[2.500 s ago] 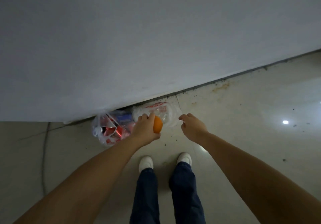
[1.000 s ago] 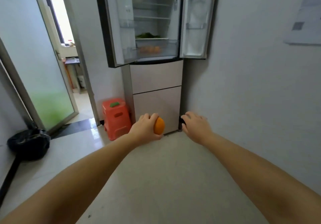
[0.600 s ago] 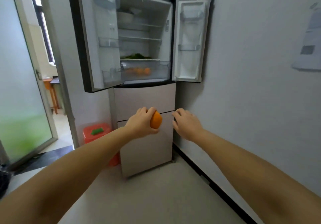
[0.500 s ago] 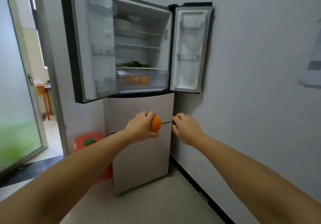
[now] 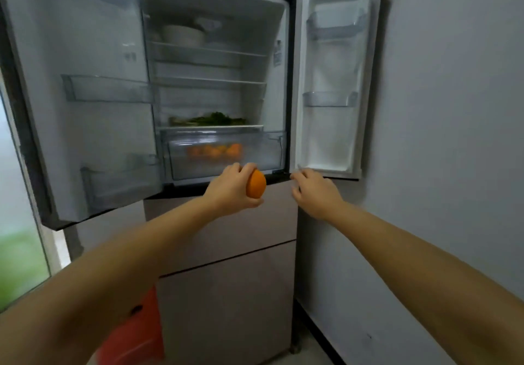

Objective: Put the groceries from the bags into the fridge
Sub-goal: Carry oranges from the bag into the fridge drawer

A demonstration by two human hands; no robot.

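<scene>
Fridge (image 5: 226, 223) both upper doors open; clear crisper drawer (image 5: 224, 155) holds oranges, greens (image 5: 209, 119) on shelf above. Left hand (image 5: 229, 191) gripping orange (image 5: 256, 183) just before drawer. Right hand (image 5: 314, 191) empty, fingers loosely spread.

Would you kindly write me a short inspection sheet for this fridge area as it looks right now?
Surface: pale floor in front of the fridge; both upper doors stand open.
Job's things: orange held in front of the crisper drawer, which already holds several oranges; leafy greens on the shelf above; white bowl on the top shelf.
Clutter: red stool at the fridge's left foot.
Grippers: left hand grips the orange; right hand is empty, fingers relaxed, by the right door's lower corner.
Cables: nothing seen.
Surroundings: grey wall on the right, frosted glass door on the left.
</scene>
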